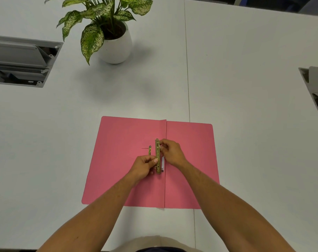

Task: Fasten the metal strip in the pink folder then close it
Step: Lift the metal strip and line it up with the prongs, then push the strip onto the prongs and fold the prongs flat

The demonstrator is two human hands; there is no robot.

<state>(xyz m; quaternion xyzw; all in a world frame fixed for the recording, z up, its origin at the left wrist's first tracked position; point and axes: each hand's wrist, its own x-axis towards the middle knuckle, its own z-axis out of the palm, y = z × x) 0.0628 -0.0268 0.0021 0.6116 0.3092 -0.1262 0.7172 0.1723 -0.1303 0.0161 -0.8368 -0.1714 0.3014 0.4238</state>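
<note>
The folder (121, 160) lies open on the table (245, 70), and the strip (157, 155) runs along its spine; we judge the prong (149, 150) could spring loose if our pinch slackens, or the strip skew and miss it; our left hand (145, 165) is pinched on the strip's near half, our right hand (171, 151) pinched on its far end, both forearms converging low over the folder.

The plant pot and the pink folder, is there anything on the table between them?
Nothing. In the head view, only bare white table with a soft shadow lies between the plant pot and the open pink folder.
</note>
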